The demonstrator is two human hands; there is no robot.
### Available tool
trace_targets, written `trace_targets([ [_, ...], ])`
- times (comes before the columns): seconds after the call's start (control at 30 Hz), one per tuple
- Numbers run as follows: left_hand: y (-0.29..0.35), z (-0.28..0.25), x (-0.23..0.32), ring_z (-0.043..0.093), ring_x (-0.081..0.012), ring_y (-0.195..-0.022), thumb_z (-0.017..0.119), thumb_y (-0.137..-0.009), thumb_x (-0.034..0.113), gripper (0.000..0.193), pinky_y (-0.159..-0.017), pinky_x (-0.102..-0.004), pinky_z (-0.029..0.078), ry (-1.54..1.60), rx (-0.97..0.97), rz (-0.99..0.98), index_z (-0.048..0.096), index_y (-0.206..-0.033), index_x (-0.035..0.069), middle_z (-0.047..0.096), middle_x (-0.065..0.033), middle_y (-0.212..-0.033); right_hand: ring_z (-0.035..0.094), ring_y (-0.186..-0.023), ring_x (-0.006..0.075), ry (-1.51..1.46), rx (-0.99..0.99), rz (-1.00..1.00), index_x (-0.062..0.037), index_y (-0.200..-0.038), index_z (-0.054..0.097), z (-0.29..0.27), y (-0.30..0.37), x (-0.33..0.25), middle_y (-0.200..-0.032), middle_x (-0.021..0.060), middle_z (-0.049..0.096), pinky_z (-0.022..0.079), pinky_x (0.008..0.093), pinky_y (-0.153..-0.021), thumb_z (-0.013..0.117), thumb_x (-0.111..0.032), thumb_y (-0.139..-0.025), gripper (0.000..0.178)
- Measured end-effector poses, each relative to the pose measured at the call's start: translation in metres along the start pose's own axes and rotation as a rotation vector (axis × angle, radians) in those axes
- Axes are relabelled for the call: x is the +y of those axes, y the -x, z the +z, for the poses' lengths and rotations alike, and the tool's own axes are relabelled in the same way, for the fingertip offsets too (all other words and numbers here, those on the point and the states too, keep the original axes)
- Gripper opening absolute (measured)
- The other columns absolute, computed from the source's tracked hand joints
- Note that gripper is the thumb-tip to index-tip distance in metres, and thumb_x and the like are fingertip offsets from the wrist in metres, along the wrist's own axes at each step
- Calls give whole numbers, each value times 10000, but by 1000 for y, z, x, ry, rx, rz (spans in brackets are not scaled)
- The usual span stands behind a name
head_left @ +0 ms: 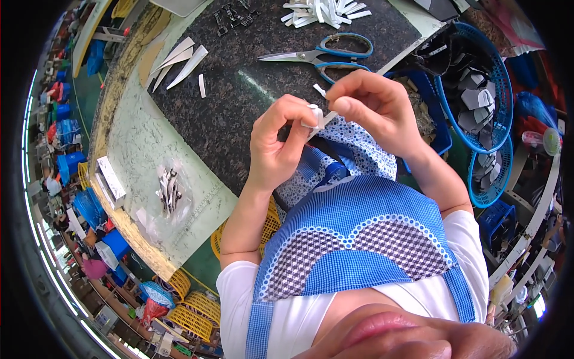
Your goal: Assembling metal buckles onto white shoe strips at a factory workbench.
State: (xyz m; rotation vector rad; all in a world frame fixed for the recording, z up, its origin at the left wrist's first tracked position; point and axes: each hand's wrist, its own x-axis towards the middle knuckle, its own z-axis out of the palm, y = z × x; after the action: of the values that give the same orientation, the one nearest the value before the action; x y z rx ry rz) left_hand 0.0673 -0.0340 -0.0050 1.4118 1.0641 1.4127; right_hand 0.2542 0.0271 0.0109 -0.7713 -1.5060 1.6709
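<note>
Close together at the near edge of the dark speckled slab (227, 119), my two hands are both closed. My left hand (276, 140) pinches a small folded white piece (317, 117) between thumb and forefinger. The fingers of my right hand (379, 110) are pinched on a thin white strip (320, 90), whose end sticks out towards the slab. Whether strip and piece are joined I cannot tell. Just beyond my right hand lie scissors (308, 56) with blue handles, blades pointing left. White strips (326, 11) are heaped at the far edge, and longer tapered white pieces (186, 63) rest farther left.
Small black pieces (234, 18) lie at the far side. On the pale board to the left is a transparent plastic bag (173, 191) with dark and white pieces, near a small white box (110, 181). At right stand blue baskets (511, 99) of grey scraps; yellow baskets (194, 317) stand lower left.
</note>
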Motion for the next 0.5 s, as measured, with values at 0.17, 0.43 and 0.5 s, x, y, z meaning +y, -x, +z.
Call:
trace_targets([
  [0.17, -3, -2, 2, 582, -166, -689, 604, -894, -30, 112, -635, -263, 458, -184, -121, 85, 590, -835, 64, 608, -44, -810, 629, -708, 136, 340, -155, -171, 8, -927, 668, -7, -8, -12, -805, 71, 650, 502, 269, -630, 683, -96, -875, 117],
  [0.43, -5, 2, 11, 589, -50, -744, 647, -926, 127, 175, -658, -227, 484, -24, -150, -401, 624, -1008, -26, 638, -21, -798, 598, -658, 237, 676, -70, -299, 0, -914, 604, -15, -5, -9, -748, 100, 560, 486, 332, -585, 660, -34, -808, 125],
  [0.5, -8, 4, 11, 602, -65, -721, 630, -937, 173, 195, -656, -228, 490, -7, -146, -432, 633, -993, -14, 651, -22, -784, 600, -672, 212, 563, -6, -236, 9, -929, 614, -16, -5, 2, -771, 103, 585, 488, 309, -606, 648, -36, -831, 112],
])
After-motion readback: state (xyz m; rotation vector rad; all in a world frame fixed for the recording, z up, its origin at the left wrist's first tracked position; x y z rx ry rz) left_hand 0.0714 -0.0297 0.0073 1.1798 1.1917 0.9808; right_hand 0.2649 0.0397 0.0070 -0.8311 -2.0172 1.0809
